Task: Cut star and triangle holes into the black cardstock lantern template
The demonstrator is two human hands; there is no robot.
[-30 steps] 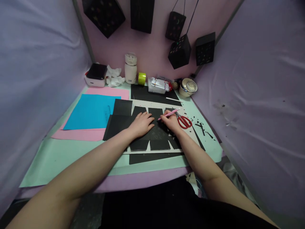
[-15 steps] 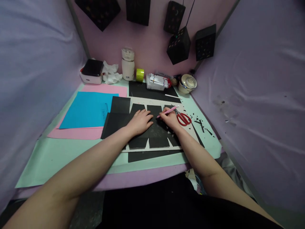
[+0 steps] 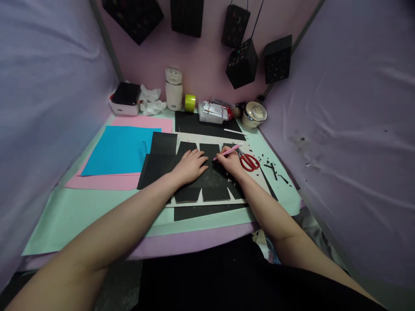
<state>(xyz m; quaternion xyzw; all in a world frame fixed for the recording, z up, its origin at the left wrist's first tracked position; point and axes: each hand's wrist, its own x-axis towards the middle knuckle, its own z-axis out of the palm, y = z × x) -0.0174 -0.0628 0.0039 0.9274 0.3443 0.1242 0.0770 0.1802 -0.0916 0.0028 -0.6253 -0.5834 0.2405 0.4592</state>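
A black card cut-out with flaps (image 3: 186, 192) lies on a pale board over the table, faint outline drawings on its middle panel. My left hand (image 3: 190, 167) rests flat on the card, fingers spread. In my right hand (image 3: 231, 162) is a pink pen (image 3: 231, 149), its tip against the card just right of my left fingertips. Red-handled scissors (image 3: 249, 162) lie right beside my right hand, their blades partly hidden by it.
Blue paper (image 3: 116, 151) on pink sheets lies left. Black scraps (image 3: 274, 170) are scattered right. Behind stand a white bottle (image 3: 174, 93), yellow tape (image 3: 190, 103), a marker box (image 3: 212, 113) and a lidded bowl (image 3: 254, 115). Several black boxes (image 3: 243, 65) hang above.
The view has shifted very slightly. Both hands stay in nearly the same places, my right hand with the pink pen still in it.
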